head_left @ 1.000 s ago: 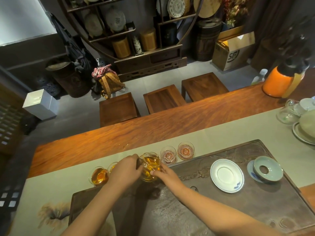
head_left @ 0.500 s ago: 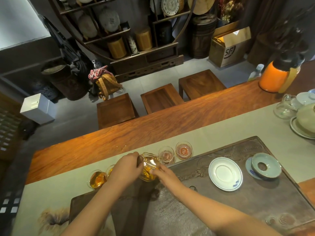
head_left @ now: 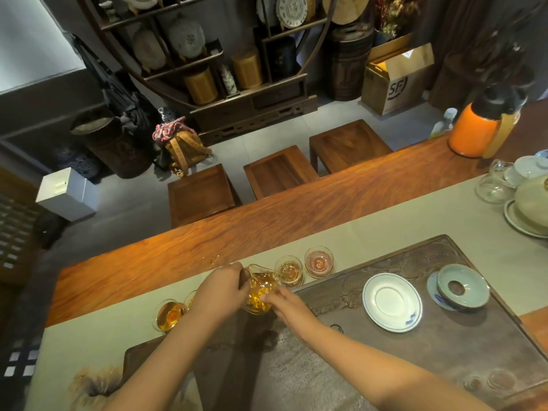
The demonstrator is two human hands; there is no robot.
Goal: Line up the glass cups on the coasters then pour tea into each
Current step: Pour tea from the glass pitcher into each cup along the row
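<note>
A row of small glass cups stands on coasters along the grey runner (head_left: 385, 229). The leftmost cup (head_left: 168, 316) holds amber tea, and a second one (head_left: 189, 298) peeks out beside my left hand. My left hand (head_left: 221, 287) grips the handle of a glass pitcher (head_left: 258, 293) of amber tea, and my right hand (head_left: 289, 304) steadies its side. The pitcher tilts with its spout over a cup (head_left: 289, 271) that holds some pale tea. The rightmost cup (head_left: 318, 261) looks empty. Any cup behind my hands is hidden.
A dark carved tea tray (head_left: 415, 360) lies in front of the cups, with a white saucer (head_left: 392, 301) and a celadon strainer bowl (head_left: 462, 289) on it. At the far right stand an orange thermos (head_left: 474, 130), a glass jug (head_left: 493, 183) and a gaiwan (head_left: 530, 206).
The pitcher has moved right along the row, from the middle cup to the cup second from the right, and tea now shows in that cup. Both hands went with it.
</note>
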